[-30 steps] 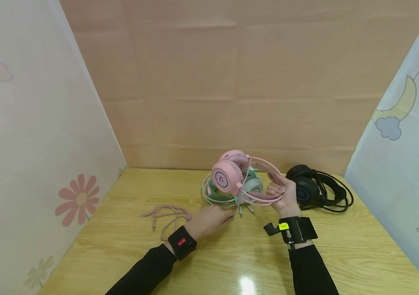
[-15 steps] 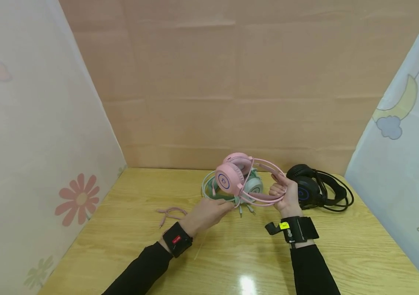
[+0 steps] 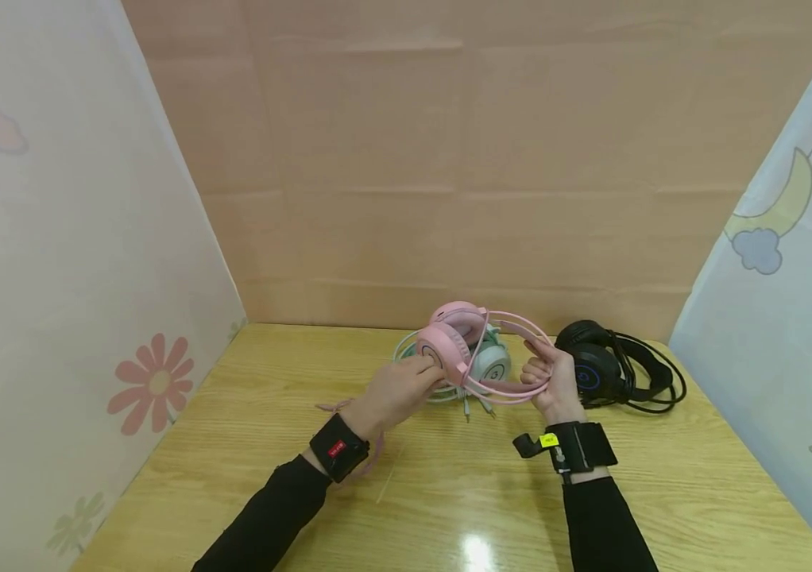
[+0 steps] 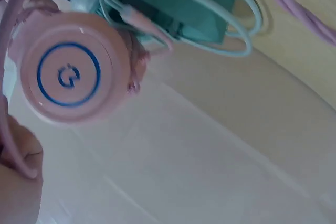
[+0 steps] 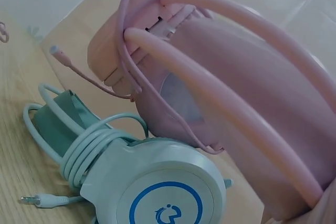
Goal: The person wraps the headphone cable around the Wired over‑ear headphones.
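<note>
A pink headset (image 3: 442, 338) hangs above the table, held at its headband by my right hand (image 3: 552, 381). My left hand (image 3: 395, 391) is beside the near ear cup and partly covers it. In the left wrist view, that ear cup (image 4: 68, 77) shows a blue ring, and a pink cord (image 4: 13, 150) runs across the left fingers, which pinch it. More of the cord (image 3: 375, 457) trails below the left wrist onto the table. In the right wrist view, the headset's microphone (image 5: 63, 56) sticks out beside the ear cup. The left fingertips are partly hidden.
A mint-green headset (image 3: 495, 364) with its cable wound round it lies just behind the pink one. To the right rests a black headset (image 3: 592, 373) with looped cable. A brown back wall (image 3: 406, 199) and patterned side panels enclose the wooden table (image 3: 506, 508).
My left hand has moved up and left to the near ear cup, drawing the pink cord from the left along with it. The right hand has stayed nearly still, holding the headset.
</note>
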